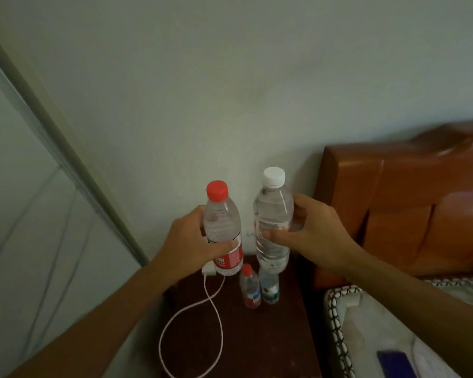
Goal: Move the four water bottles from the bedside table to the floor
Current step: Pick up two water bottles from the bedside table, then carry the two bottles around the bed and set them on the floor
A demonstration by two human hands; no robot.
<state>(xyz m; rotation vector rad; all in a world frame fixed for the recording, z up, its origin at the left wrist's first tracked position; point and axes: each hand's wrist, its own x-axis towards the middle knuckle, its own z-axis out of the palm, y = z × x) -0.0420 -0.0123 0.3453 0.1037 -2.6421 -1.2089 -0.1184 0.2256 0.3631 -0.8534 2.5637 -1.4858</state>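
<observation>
My left hand (187,242) grips a clear bottle with a red cap and red label (222,222), held upright in the air above the bedside table (271,336). My right hand (311,231) grips a clear bottle with a white cap (273,214), also upright and lifted. Two smaller bottles stand side by side on the dark brown table below: one with a red cap and red-blue label (250,286) and one with a green label (269,286), whose top is hidden behind the white-capped bottle.
A white charger plug (208,270) and its looping cable (191,323) lie on the table's left part. An orange-brown headboard (407,203) and the bed with a dark blue object (396,364) are at the right. A sliding door frame (66,159) runs along the left.
</observation>
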